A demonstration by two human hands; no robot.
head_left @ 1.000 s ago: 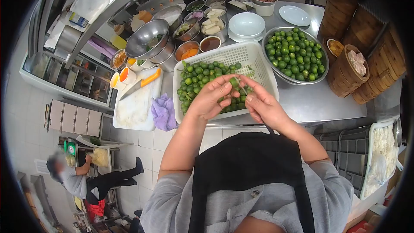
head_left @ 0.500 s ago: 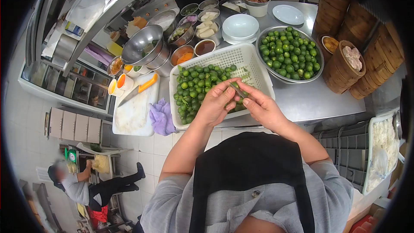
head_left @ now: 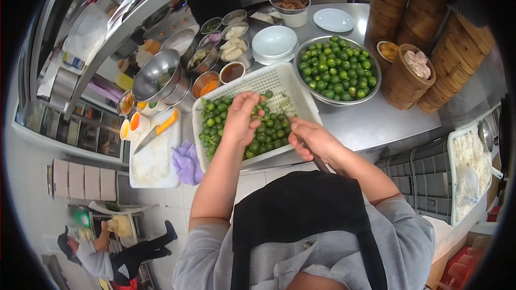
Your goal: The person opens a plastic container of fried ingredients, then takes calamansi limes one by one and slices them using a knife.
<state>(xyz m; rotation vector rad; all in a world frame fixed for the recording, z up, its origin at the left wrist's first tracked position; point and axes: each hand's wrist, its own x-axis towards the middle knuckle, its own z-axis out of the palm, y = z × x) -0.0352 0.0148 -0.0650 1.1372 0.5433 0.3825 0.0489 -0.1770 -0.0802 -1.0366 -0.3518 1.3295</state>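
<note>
My left hand (head_left: 243, 117) is over the white plastic basket (head_left: 310, 108), above its heap of small green limes (head_left: 269, 137). Its fingers are curled inward, and whatever may lie inside them is hidden. Near the basket's front right side, my right hand (head_left: 316, 140) is closed on a slim dark tool (head_left: 318, 162). The thin tip of this tool points toward the limes, while its dark end sticks out below the palm. Its exact kind is too blurred to tell. Loose green bits (head_left: 279, 100) lie on the basket floor.
A steel bowl of limes (head_left: 338, 70) stands right of the basket. At left are a cutting board (head_left: 153, 166), a yellow-handled knife (head_left: 166, 122) and a purple cloth (head_left: 187, 162). Bamboo steamers (head_left: 408, 83) stand at right. Another person (head_left: 102, 252) works at lower left.
My hands, together around the tool, have separated. The left has moved left over the limes; the right has moved slightly down with the tool. The view has shifted, so the table sits further left.
</note>
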